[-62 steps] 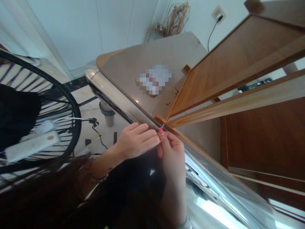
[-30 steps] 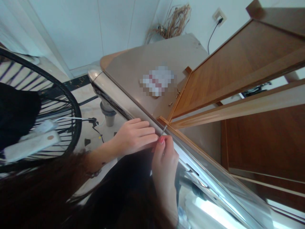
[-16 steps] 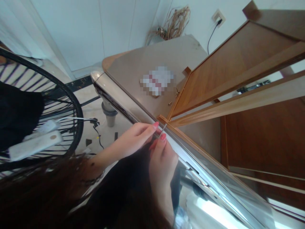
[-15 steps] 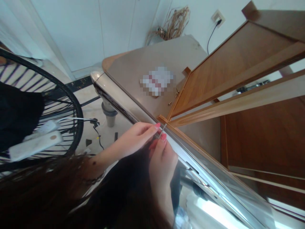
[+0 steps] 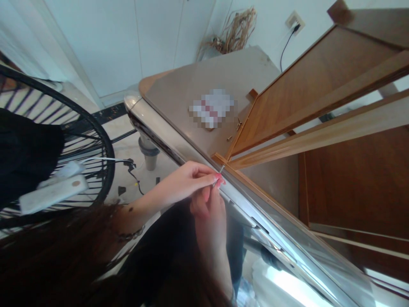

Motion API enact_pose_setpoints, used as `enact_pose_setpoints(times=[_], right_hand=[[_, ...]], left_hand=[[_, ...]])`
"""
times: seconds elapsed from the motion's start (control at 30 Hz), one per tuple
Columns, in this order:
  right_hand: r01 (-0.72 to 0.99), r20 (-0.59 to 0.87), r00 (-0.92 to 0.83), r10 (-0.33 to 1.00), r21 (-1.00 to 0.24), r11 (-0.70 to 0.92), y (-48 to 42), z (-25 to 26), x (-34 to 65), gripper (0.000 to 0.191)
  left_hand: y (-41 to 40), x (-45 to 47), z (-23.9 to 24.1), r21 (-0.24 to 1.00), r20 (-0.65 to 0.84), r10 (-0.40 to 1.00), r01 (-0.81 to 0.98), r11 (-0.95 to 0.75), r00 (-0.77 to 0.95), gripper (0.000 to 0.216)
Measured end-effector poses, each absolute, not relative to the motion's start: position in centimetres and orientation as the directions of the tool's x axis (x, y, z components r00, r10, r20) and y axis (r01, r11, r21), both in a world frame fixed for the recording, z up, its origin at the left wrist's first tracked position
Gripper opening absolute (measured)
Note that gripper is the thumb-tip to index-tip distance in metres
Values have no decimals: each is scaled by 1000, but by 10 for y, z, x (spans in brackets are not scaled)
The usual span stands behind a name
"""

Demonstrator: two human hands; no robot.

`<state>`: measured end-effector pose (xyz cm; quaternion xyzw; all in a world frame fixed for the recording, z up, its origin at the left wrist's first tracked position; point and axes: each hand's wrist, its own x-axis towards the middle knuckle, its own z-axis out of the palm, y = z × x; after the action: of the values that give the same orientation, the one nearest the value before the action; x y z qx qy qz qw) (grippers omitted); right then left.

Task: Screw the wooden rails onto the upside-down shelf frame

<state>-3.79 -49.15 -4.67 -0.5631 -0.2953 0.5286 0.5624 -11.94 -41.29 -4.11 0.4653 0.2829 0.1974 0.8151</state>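
My left hand (image 5: 183, 181) pinches a thin metal screw (image 5: 218, 175) at the table's edge, fingertips closed on it. The screw points into the small corner block of a wooden frame (image 5: 220, 161) lying on the table. My right hand (image 5: 207, 204) sits just below, fingers curled, touching the same screw from underneath; what it grips is partly hidden. The wooden panel (image 5: 306, 85) of the frame slopes up to the right.
A glossy table (image 5: 198, 89) with a chrome rim (image 5: 159, 136) holds a blurred paper (image 5: 212, 106) and loose screws (image 5: 234, 128). A black wire chair (image 5: 79, 140) stands left with a white bar on it. Cables lie on the floor. Dried grass and a wall socket are behind.
My left hand turned from lying flat on the rim to pinching the screw. My right hand slid down and left, curling under it.
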Motion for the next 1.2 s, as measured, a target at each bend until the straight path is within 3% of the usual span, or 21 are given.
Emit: enact_pose_setpoints(times=[0.1, 0.17, 0.3, 0.4, 0.47, 0.7, 0.83, 0.97, 1.03, 1.2], right_hand=[[-35, -203, 416, 887, -978, -207, -493, -47, -35, 45], [225, -72, 521, 851, -950, -218, -496, -49, -30, 39], [667, 211, 486, 848, -717, -204, -500, -53, -17, 33], [778, 283, 435, 855, -597, -199, -502, -51, -14, 35], [746, 247, 448, 859, -633, -207, -501, -48, -17, 39], [399, 24, 505, 863, -893, -209, -499, -36, -31, 47], [74, -152, 427, 891, -976, -202, -496, -39, -35, 48], [-249, -263, 330, 907, -951, -185, -494, -48, -40, 45], [-270, -277, 330, 902, -944, -191, -493, -51, -41, 43], [-84, -283, 432, 856, -958, -274, -495, -50, -40, 45]], left_hand=[[-412, -118, -44, 843, -283, 530, -57, 535, 799, 34], [-411, -116, -44, 843, -281, 524, -54, 535, 804, 35], [-410, -115, -42, 829, -340, 545, -30, 559, 766, 35], [-411, -113, -44, 810, -344, 551, -57, 584, 760, 35], [-411, -111, -46, 799, -338, 551, -77, 596, 763, 34], [-413, -114, -43, 847, -268, 568, -91, 524, 779, 32], [-415, -117, -46, 880, -224, 648, -136, 456, 728, 32], [-429, -121, -53, 926, -185, 801, -173, 336, 569, 31], [-438, -124, -54, 965, -146, 860, -122, 233, 488, 31], [-450, -132, -43, 981, 49, 902, 150, -124, 429, 34]])
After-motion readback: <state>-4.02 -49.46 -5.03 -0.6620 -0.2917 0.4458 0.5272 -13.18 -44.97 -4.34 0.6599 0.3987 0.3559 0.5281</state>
